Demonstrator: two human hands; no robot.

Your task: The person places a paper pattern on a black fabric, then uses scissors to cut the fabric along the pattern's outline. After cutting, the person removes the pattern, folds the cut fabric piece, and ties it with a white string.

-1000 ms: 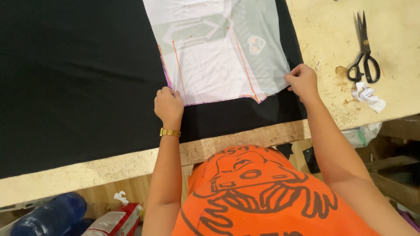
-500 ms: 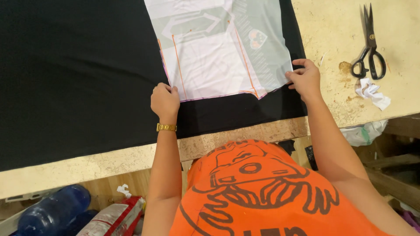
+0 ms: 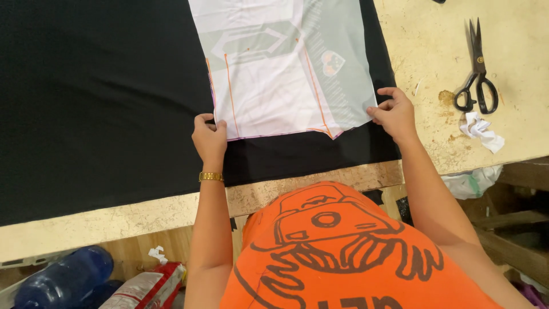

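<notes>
White pattern sheet [image 3: 286,68] held on black cloth [image 3: 103,97] near the table's [image 3: 423,51] front edge.
Left hand [image 3: 209,140] and right hand [image 3: 394,114] pinch its lower corners; uneven pulling could skew or wrinkle it.

Single head-worn view, steeply downward and close over the table [image 3: 514,143] edge and the wearer's own torso.

A sewing workshop: worn cutting table [image 3: 434,86]; black fabric [image 3: 103,97] spread flat; tailor's scissors [image 3: 476,71]; paper pattern [image 3: 286,68]

Left hand [image 3: 209,137], right hand [image 3: 393,113] pinching
</notes>
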